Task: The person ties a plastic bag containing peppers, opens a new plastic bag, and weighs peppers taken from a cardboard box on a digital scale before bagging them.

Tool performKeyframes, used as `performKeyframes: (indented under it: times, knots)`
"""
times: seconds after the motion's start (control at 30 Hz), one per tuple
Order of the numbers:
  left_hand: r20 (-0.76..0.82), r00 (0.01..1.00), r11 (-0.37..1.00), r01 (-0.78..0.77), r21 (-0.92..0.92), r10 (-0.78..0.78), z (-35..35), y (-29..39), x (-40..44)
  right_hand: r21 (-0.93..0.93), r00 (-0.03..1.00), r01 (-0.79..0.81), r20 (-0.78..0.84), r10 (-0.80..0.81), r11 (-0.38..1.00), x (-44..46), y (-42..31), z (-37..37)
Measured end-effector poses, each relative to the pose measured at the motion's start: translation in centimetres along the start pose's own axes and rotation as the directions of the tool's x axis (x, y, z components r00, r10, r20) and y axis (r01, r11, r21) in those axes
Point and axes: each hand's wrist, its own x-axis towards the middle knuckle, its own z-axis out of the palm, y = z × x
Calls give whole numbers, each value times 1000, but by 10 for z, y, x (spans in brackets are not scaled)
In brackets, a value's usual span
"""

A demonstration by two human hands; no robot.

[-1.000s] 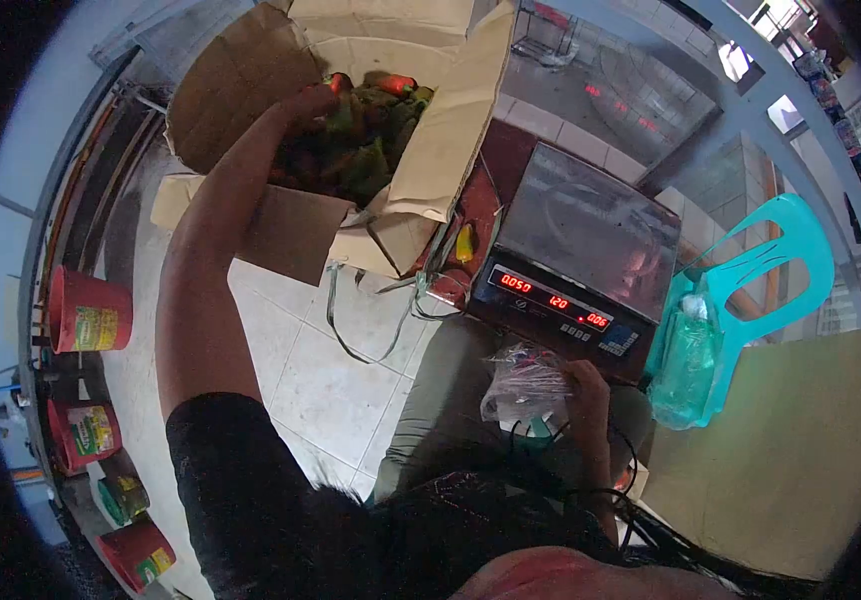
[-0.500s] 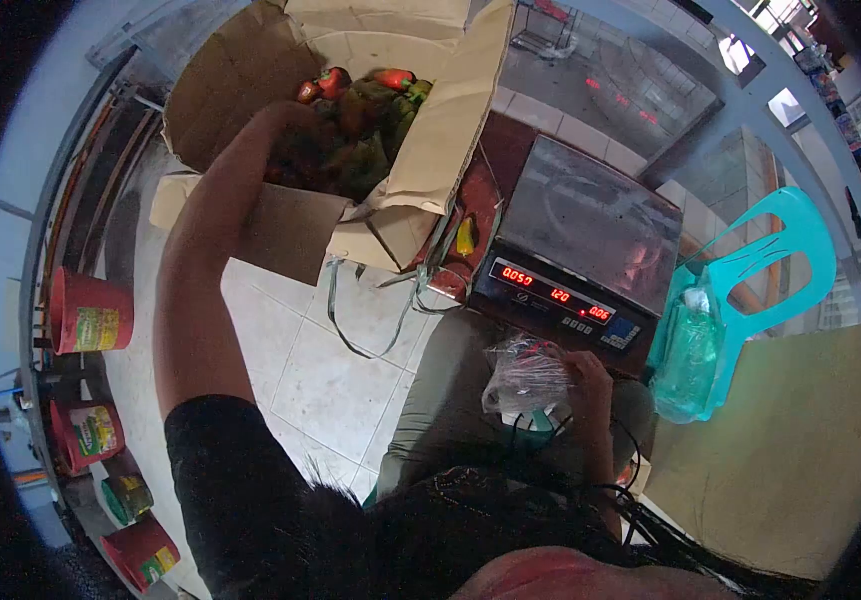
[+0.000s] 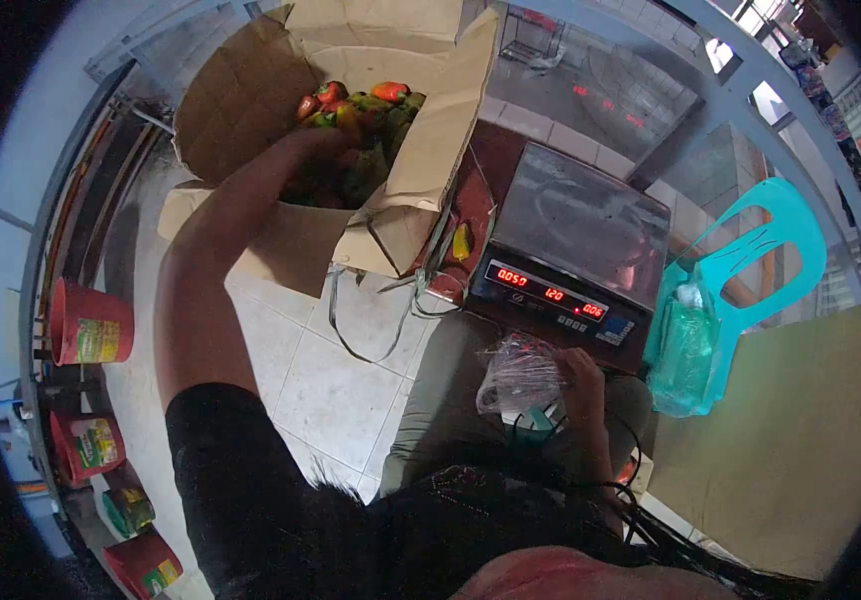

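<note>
Pale floor tiles (image 3: 325, 385) are seen in the head view between a row of red pots (image 3: 92, 325) and a dark red desk (image 3: 505, 145), on which a digital scale (image 3: 585, 220) is set. A single yellow pepper (image 3: 462, 242) is lying just beside the scale. Red and green peppers (image 3: 365, 112) are heaped in an open cardboard box (image 3: 440, 120), into which the left hand (image 3: 325, 148) is lowered; its fingers are hidden, so neither their spread nor any grip can be told. A clear plastic bag (image 3: 520, 375) is pinched at its edge over the lap by the curled fingers of the right hand (image 3: 580, 380). With so slight a hold, the bag could be let slip if its contents were shifted. Peppers could be bruised by blind groping, or knocked out if the bent flap were caught by the forearm.
</note>
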Motion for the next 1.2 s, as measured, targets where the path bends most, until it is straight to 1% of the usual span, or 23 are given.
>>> performKeyframes:
  times: [0.2,0.27,0.3,0.37,0.43,0.47,0.5,0.53,0.57,0.6,0.63,0.7,0.77,0.8,0.87,0.9,0.93,0.97,1.0,1.07,1.17,1.2]
  knots:
    - [3,993,993,121,4,-121,-28,-9,-19,-15,1000,18,-21,-18,1000,-6,2,0]
    - [-22,988,988,150,-26,-151,-34,-8,-34,7,1000,1,-27,-1,1000,-7,-2,1]
    - [-42,986,986,156,-52,-159,-37,-10,-39,1,999,29,-28,-29,1000,-8,-3,1]
    - [-119,982,978,130,-161,-150,-40,-19,-42,-9,996,77,-39,-77,997,-11,-4,-1]
    - [-289,954,951,-19,-310,-75,-34,-78,-3,53,996,77,-39,-75,996,-13,-14,-7]
    - [-352,926,963,37,-267,-134,-43,-63,-18,86,997,73,-43,-70,994,-14,-17,-10]
    - [-464,860,969,125,-214,-213,-53,-35,-40,61,997,75,-38,-73,995,-18,-13,-10]
    - [-612,748,963,152,-222,-259,-59,-14,-58,38,997,75,-36,-73,996,-22,-5,-6]
    - [-747,606,959,109,-263,-274,-65,3,-74,13,997,73,-38,-72,997,-25,0,-6]
    - [-871,436,946,-115,-303,-226,-63,5,-84,16,995,89,-52,-88,996,-26,-2,-10]
    - [-955,245,911,-331,-246,-168,-62,7,-93,20,993,100,-66,-99,995,-27,-6,-15]
    - [-959,92,791,-546,-274,-268,-66,68,-128,-1,987,120,-103,-120,993,-31,-2,-16]
    - [-992,122,853,-512,-100,-43,-64,169,-191,-51,980,142,-133,-147,989,-37,14,-4]
    - [-989,133,870,-493,-10,64,-60,217,-208,-16,979,145,-143,-145,989,-38,11,-5]
    - [-892,319,809,-581,84,321,-46,290,-213,53,975,168,-153,-158,984,-37,-1,-8]
    - [-812,351,724,-679,122,466,-37,311,-199,70,983,138,-131,-128,988,-37,-6,-11]
    - [-714,357,624,-768,142,603,-27,327,-174,86,989,109,-110,-99,990,-37,-11,-15]
    - [-635,430,665,-725,181,641,-17,345,-153,102,993,82,-92,-72,991,-39,-13,-16]
    - [-551,499,696,-680,229,669,-8,357,-128,77,983,142,-129,-132,987,-42,-12,-15]
    - [-467,485,653,-688,317,739,19,364,-50,9,947,257,-203,-250,966,-47,-6,-15]
    - [-336,745,816,-502,287,576,41,383,21,93,986,147,-94,-138,985,-54,-26,-40]
    - [-330,743,808,-480,342,582,40,392,30,72,991,117,-80,-112,990,-55,-18,-37]
